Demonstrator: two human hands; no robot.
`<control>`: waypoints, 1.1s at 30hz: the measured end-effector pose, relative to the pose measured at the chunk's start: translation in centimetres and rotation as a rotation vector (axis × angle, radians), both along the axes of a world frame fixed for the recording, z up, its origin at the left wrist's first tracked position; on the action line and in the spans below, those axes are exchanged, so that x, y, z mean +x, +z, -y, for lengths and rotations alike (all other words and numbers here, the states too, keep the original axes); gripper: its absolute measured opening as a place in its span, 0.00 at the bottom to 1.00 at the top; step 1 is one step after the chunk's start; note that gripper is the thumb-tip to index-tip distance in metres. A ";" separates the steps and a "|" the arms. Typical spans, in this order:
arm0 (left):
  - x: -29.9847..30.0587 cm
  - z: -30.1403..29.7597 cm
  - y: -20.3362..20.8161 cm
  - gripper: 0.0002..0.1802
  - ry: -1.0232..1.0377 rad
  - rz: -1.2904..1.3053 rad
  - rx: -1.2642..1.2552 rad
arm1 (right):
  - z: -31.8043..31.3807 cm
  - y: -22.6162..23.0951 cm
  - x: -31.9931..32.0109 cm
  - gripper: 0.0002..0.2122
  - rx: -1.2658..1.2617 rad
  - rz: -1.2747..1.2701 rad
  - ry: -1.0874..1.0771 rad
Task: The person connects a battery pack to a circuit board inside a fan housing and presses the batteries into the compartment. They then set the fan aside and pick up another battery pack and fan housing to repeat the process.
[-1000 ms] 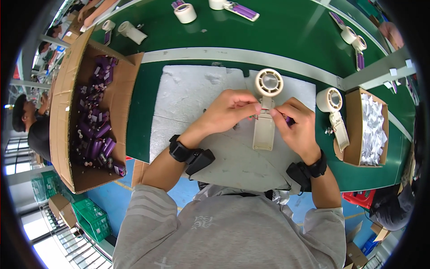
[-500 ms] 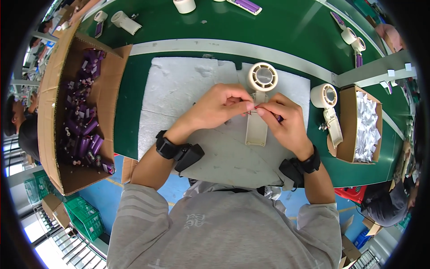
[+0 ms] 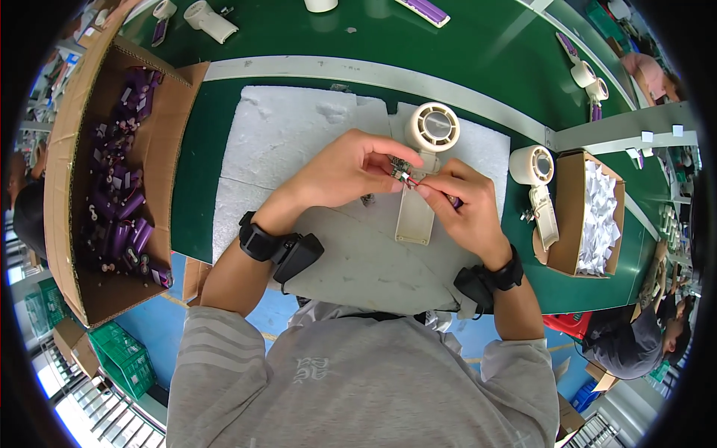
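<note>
Between the thumb and fingers of my left hand (image 3: pixel 343 170) is a small circuit board (image 3: pixel 401 169) with a white connector. My right hand (image 3: pixel 467 205) pinches the end of a red wire (image 3: pixel 415 183) at that connector; whether the plug is seated I cannot tell. A bit of a purple battery (image 3: pixel 455 201) shows within the right hand's curled fingers. Behind and below both hands lies a cream handheld fan (image 3: pixel 434 127), its round head away from me and its handle shell (image 3: pixel 415 218) open toward me. My fingers cover the top of the handle.
White foam sheets (image 3: pixel 254 149) lie under the work. At left stands a cardboard box (image 3: pixel 168 179) of purple batteries with wires. To the right are another open fan (image 3: pixel 532 166) and a box of white slips (image 3: pixel 600 216). More fan parts lie across the green table (image 3: pixel 299 33).
The circuit board has come into sight in my left fingers, above the handle. My left hand has turned slightly, and my right fingers hold the red wire against the board. The whole view has shifted a little.
</note>
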State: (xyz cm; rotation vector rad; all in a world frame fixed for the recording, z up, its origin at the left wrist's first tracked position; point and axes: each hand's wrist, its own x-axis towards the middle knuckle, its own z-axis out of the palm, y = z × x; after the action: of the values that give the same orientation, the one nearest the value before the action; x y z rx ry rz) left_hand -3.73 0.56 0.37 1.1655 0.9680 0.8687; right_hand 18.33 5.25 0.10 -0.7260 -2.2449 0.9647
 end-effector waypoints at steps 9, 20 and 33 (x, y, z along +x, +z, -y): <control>-0.1 -0.3 0.1 0.21 0.044 0.019 0.026 | -0.1 0.1 -0.1 0.04 0.014 0.042 0.001; 0.1 -0.2 0.6 0.18 0.078 -0.010 0.046 | 0.0 0.1 0.0 0.03 0.018 0.037 -0.022; 0.8 0.0 0.5 0.16 0.119 -0.007 0.030 | -0.1 -0.2 -0.1 0.02 0.114 -0.049 -0.039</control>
State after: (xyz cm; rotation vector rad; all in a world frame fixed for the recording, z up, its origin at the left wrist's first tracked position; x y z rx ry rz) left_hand -2.96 0.60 0.86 1.1462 1.0411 0.9772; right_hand 18.22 5.33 -0.11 -0.6858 -2.2147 0.8198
